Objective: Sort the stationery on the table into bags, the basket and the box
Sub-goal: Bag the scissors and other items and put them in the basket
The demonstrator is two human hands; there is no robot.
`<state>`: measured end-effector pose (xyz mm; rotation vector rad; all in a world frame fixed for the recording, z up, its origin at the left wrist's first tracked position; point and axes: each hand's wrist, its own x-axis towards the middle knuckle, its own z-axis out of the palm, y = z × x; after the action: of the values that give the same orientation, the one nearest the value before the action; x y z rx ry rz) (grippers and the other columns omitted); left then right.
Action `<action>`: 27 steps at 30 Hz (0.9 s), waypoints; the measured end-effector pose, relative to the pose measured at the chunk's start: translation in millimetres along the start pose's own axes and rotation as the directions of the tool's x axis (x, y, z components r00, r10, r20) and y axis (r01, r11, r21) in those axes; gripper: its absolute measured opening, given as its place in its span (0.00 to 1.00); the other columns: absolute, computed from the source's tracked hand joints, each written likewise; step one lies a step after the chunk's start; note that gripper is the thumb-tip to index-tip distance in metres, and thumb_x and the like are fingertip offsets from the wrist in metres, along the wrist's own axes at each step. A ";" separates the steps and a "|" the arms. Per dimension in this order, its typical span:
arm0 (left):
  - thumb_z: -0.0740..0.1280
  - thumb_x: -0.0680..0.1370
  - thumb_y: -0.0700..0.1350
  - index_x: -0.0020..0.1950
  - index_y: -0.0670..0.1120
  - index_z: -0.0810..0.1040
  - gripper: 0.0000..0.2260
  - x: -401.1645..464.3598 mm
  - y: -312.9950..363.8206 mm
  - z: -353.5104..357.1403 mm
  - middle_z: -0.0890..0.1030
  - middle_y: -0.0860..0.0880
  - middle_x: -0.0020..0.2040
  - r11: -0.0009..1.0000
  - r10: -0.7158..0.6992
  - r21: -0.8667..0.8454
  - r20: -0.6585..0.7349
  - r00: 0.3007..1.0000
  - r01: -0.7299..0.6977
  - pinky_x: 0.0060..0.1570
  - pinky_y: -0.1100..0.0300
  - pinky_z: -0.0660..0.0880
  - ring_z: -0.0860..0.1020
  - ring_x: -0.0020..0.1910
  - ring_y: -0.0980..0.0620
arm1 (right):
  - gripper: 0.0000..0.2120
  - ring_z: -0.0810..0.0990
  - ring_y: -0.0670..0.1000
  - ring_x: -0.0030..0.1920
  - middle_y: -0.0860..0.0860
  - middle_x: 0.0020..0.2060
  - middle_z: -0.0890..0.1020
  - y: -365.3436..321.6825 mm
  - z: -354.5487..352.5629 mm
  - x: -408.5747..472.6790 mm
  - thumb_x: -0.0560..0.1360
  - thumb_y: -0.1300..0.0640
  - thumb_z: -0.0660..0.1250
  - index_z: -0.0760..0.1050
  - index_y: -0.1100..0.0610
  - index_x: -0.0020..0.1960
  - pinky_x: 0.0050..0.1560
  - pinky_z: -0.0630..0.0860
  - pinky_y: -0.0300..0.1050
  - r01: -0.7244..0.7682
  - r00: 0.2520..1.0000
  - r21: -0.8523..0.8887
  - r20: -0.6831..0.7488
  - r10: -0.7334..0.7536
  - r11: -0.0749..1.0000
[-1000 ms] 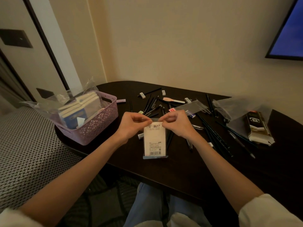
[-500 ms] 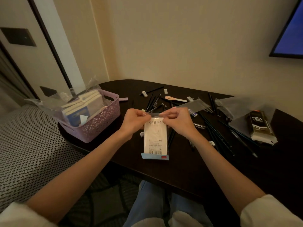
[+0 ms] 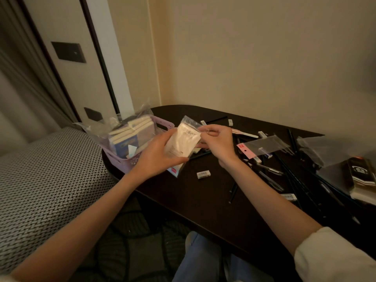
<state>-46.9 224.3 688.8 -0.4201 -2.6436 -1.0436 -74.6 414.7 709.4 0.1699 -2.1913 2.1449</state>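
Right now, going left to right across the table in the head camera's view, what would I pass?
Purple basket → left hand → white packet → right hand → pink-tagged clear bag → scattered dark pencils → dark box.

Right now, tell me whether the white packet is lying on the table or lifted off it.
Lifted. The left hand grips the white packet tilted above the table; the right hand pinches its top.

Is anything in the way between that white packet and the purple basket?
Nothing visible: the white packet, held by the left hand and right hand, is right beside the purple basket, which already holds bagged notebooks.
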 end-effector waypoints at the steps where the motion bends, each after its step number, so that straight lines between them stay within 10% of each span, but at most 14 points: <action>1: 0.75 0.66 0.60 0.73 0.52 0.65 0.39 3.0 -3.8 -3.9 0.72 0.55 0.69 0.998 0.012 0.061 -0.036 0.999 -0.010 0.61 0.53 0.73 0.70 0.65 0.56 | 0.09 0.85 0.48 0.44 0.56 0.48 0.84 -1.3 7.2 2.8 0.75 0.67 0.67 0.78 0.61 0.54 0.38 0.81 0.38 -0.004 1.000 0.037 0.008 0.004 0.999; 15: 0.77 0.68 0.54 0.74 0.49 0.67 0.37 59.0 -49.6 -55.9 0.75 0.48 0.67 0.934 -0.045 0.346 -0.146 0.988 0.094 0.55 0.50 0.74 0.74 0.62 0.47 | 0.09 0.84 0.53 0.49 0.59 0.50 0.83 0.6 71.5 75.8 0.78 0.62 0.65 0.78 0.64 0.57 0.44 0.83 0.42 -0.081 0.994 0.154 0.087 0.068 0.985; 21: 0.77 0.68 0.52 0.72 0.47 0.70 0.35 57.1 -67.7 -59.7 0.76 0.46 0.66 0.965 -0.157 0.194 -0.116 0.981 0.178 0.52 0.48 0.78 0.75 0.60 0.47 | 0.17 0.84 0.49 0.50 0.57 0.52 0.83 16.5 81.3 93.9 0.77 0.65 0.64 0.72 0.59 0.65 0.47 0.82 0.44 -0.039 0.988 0.040 0.148 0.033 0.998; 27: 0.70 0.69 0.50 0.59 0.51 0.79 0.18 56.9 -65.5 -70.4 0.82 0.42 0.56 0.848 -0.412 -0.337 0.065 0.909 0.409 0.55 0.47 0.77 0.81 0.54 0.45 | 0.23 0.75 0.49 0.61 0.53 0.64 0.73 21.0 84.5 111.8 0.78 0.66 0.64 0.69 0.51 0.70 0.57 0.78 0.48 0.275 0.904 -0.193 0.385 -0.185 0.942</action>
<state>-113.1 139.1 717.8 0.1045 -2.6009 -1.6462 -185.9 327.3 700.9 0.8275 -2.4478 1.8112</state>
